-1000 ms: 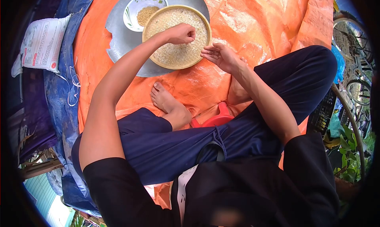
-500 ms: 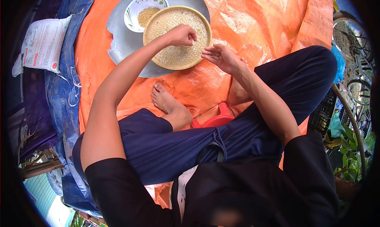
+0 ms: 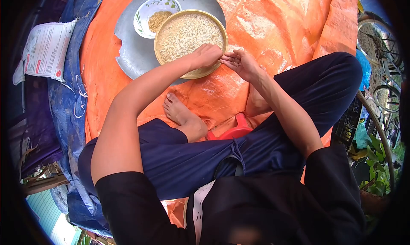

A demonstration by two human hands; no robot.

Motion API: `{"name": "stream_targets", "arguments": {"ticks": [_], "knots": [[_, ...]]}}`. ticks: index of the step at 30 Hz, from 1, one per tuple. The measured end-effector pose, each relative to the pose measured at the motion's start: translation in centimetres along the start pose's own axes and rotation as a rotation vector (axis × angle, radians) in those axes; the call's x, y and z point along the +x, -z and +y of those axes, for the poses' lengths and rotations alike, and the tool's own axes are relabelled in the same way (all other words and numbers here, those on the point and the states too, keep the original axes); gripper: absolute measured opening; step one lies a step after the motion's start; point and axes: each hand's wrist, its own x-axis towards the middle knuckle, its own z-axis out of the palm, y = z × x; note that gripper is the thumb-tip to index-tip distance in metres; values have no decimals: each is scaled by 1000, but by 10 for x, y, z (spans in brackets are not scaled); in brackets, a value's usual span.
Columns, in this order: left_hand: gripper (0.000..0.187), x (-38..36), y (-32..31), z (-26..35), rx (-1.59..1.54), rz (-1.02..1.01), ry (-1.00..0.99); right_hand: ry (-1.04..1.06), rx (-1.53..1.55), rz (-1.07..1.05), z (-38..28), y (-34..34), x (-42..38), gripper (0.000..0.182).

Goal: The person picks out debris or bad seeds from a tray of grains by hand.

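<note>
My left hand (image 3: 208,56) is closed in a pinch over the near right rim of a round woven basket (image 3: 158,53). What it pinches, if anything, is too small to make out. Its fingertips meet the fingers of my right hand (image 3: 241,65), which is palm up and slightly cupped just beyond the rim. Pale grains (image 3: 192,31) spread across the basket. Behind it, a white bowl (image 3: 140,18) with a green leaf pattern contains a small heap of golden grains (image 3: 159,20). Basket and bowl both rest on a large grey metal tray (image 3: 132,59).
Beneath everything lies an orange tarp (image 3: 273,23), with a blue tarp (image 3: 70,117) along the left. A printed white sack (image 3: 49,48) sits there. My crossed legs surround a red plastic stool (image 3: 237,129). Bicycles (image 3: 384,61) and plants (image 3: 378,168) are at the right.
My left hand has moved down and right from above the basket's middle to the fingers of my right hand. My right hand has barely shifted.
</note>
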Motion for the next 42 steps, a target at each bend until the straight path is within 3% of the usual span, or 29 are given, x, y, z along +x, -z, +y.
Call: {"name": "stream_targets", "arguments": {"ticks": [4,7,11,12,16,20,28,32,38,42], "knots": [[13,-1,-8,-1,-54,-9,-11,-25,22,21,3,1,2,36],[16,-6,-10,-1,-61,111,-92,-12,44,23,6,6,9,33],[18,-2,-12,-2,19,-82,-115,-36,91,89,13,9,15,28],[19,2,-8,3,36,-180,-28,-79,77,48,18,16,23,32],[20,5,-10,1,257,-163,-239,-106,26,81,16,11,17,35],[19,5,-12,2,460,-119,-300,-129,51,59,23,20,27,37],[21,2,-8,0,522,-66,-373,-101,76,49,21,18,23,33],[19,-1,-8,-8,393,-46,-326,-56,142,47,21,21,28,32],[13,3,17,-19,37,57,-2,-27,108,160,15,20,29,37],[13,4,62,18,-250,22,17,-31,144,100,11,6,13,39]]}}
